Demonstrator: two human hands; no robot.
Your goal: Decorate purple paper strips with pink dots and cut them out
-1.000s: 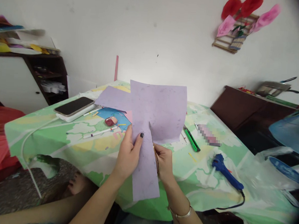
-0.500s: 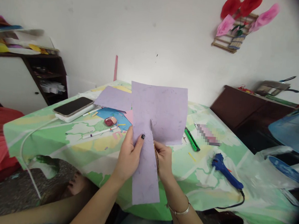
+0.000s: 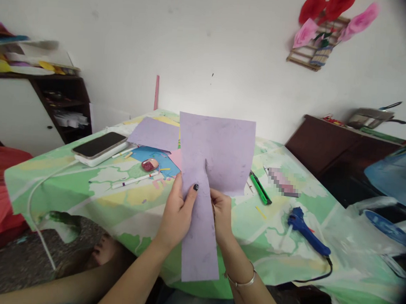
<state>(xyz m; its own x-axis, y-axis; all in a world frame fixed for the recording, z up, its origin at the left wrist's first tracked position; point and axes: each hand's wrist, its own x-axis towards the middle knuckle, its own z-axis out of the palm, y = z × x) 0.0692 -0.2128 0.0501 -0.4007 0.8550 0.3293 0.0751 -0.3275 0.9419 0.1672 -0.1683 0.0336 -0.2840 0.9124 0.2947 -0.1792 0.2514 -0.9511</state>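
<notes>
A sheet of purple paper (image 3: 230,149) stands upright in front of me, with a long cut splitting a strip (image 3: 200,248) from its lower part. My left hand (image 3: 179,210) grips the strip, thumb on the near face and fingers behind. At the cut's right side, my right hand (image 3: 221,215) is closed on scissors, of which only a bit of the brownish handle shows. The strip hides most of the scissors. Another purple piece (image 3: 154,134) lies behind on the table, near blue paper (image 3: 146,155).
On the patterned tablecloth (image 3: 123,220) lie a phone on a white block (image 3: 100,145), a white pen (image 3: 135,180) and a dark red oval item (image 3: 150,165). To the right are a green cutter (image 3: 260,188) and a blue glue gun (image 3: 308,232) with a cord.
The paper has shifted slightly right and down, and its strip now covers more of the scissors. My left hand has moved slightly right with it; both hands keep their grips.
</notes>
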